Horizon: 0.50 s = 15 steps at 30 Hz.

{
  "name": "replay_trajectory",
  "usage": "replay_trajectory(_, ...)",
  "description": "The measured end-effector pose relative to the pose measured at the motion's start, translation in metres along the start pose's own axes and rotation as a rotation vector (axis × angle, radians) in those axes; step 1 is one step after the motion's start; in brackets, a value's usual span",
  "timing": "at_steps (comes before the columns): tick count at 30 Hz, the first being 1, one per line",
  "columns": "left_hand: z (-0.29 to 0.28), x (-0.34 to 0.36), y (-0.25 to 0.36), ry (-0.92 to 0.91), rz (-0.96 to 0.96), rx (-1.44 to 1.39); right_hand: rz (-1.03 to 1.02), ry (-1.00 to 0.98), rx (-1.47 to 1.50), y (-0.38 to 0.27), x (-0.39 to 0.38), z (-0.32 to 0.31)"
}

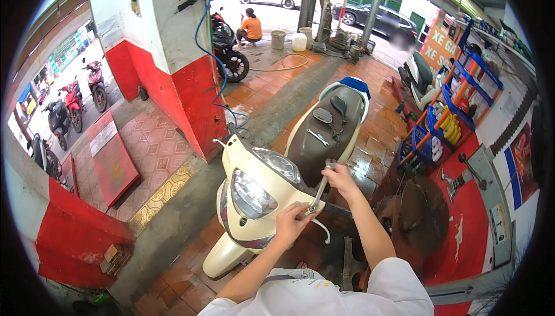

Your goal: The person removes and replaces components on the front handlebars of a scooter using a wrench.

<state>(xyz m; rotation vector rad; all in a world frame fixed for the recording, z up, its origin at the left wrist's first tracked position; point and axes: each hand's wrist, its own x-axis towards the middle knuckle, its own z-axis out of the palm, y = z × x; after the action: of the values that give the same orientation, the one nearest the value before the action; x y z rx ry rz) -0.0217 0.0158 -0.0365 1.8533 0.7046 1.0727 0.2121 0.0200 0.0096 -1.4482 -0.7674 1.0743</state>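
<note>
While the person stands at the front of a cream scooter (248, 212), both hands are up at its right handlebar end, and the details run left to right:

Surroundings, left: parked motorbikes (69, 105) out on the street, a red ramp (113, 157) by a red-and-white pillar (173, 73).
Scooter: nose toward the camera, headlight (250, 196) lit by daylight; brown seat (326, 137) behind, with a spanner (318, 137) and two mirrors (330, 111) lying on it.
Left hand (292, 222): grip closed around the handlebar end beside the brake lever (322, 230), steadying it.
Wrench (321, 186): a long metal tool, upright and slightly tilted, its lower end set on the handlebar fitting just by the left hand.
Right hand (341, 178): grip closed on the wrench's upper end, fingers wrapped over it.
Step in hand: judging by the pose, a fastener at the handlebar is being turned, probably at the mirror mount, since the mirrors lie off.
Next move calls for: a steady pull on the wrench while the left hand braces the bar, keeping the tool seated so it cannot slip.
Surroundings, right: blue-and-orange shelves (457, 113) of bottles, a red floor mat (474, 229).
</note>
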Motion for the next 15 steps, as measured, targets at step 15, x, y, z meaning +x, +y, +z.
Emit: replay_trajectory(15,-0.004,0.01,0.0,-0.168,0.052,-0.001,-0.843,0.255,-0.76,0.078,-0.196,0.057)
